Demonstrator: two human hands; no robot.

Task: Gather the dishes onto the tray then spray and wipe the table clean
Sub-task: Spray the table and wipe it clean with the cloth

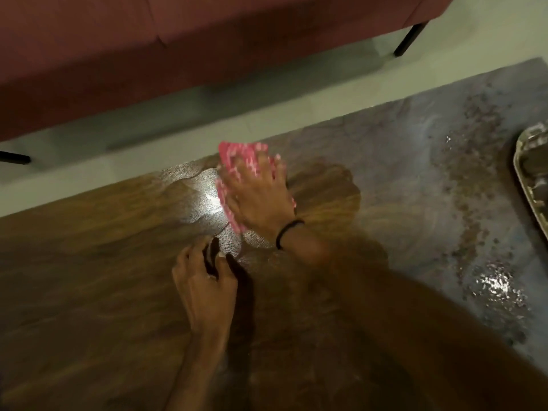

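Right hand (261, 194) is pressed flat, fingers spread, on a pink cloth with white flecks (234, 170) near the far edge of the brown wood-grain table (89, 262). There's a thin black band (289, 232) on that wrist. Left hand (204, 289) sits just beside it, closer to the camera, fingertips curled down on the table, not gripping anything. To the right the tabletop is wet with a grey film and droplets (474, 232). The rim of a silver metal tray (530, 173) pokes in at the right edge. Beyond the table there's pale floor (207, 126) and a dark red sofa (148, 40).
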